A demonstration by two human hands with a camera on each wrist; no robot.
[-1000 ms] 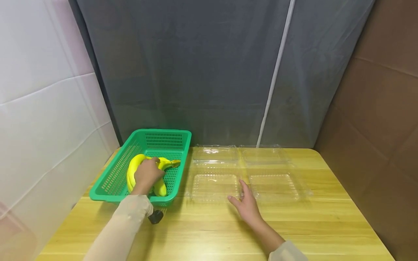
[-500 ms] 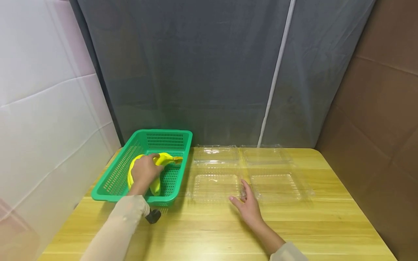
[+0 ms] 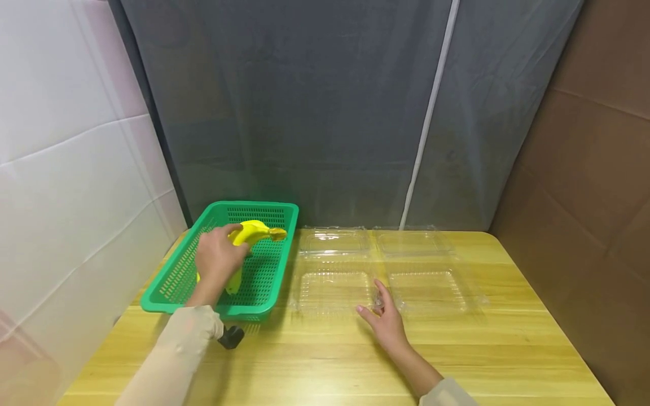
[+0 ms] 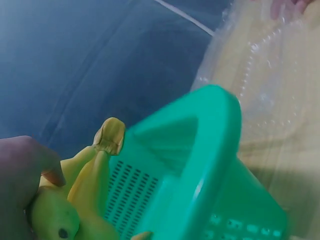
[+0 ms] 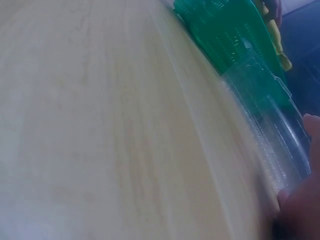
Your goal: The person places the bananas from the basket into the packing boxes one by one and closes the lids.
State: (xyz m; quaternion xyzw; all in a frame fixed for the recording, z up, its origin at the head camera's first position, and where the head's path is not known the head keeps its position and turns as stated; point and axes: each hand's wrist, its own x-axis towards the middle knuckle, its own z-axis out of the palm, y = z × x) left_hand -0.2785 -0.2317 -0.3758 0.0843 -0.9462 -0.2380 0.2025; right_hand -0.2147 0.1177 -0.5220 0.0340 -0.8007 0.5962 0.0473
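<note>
My left hand (image 3: 218, 256) grips a bunch of yellow bananas (image 3: 253, 231), holding it over the green basket (image 3: 290, 254). The brown stem end points right in the head view; in the left wrist view the bunch (image 4: 90, 195) shows with a finger curled over it, and the palm hides the rest. On the table, my right hand (image 3: 388, 324) reaches to the near right side of a clear plastic clamshell box (image 3: 335, 290). Its thumb and fingers are spread apart, fingertips right at the box's edge.
A second clear clamshell box (image 3: 429, 290) lies to the right, both with lids (image 3: 335, 241) folded open toward the back. The wooden table (image 3: 315, 361) ends at a grey curtain (image 3: 304, 113). White and brown screens (image 3: 599, 197) flank it.
My left hand has lifted the bananas up from the basket's floor and moved slightly left with them. The right hand has stayed almost still beside the box.
</note>
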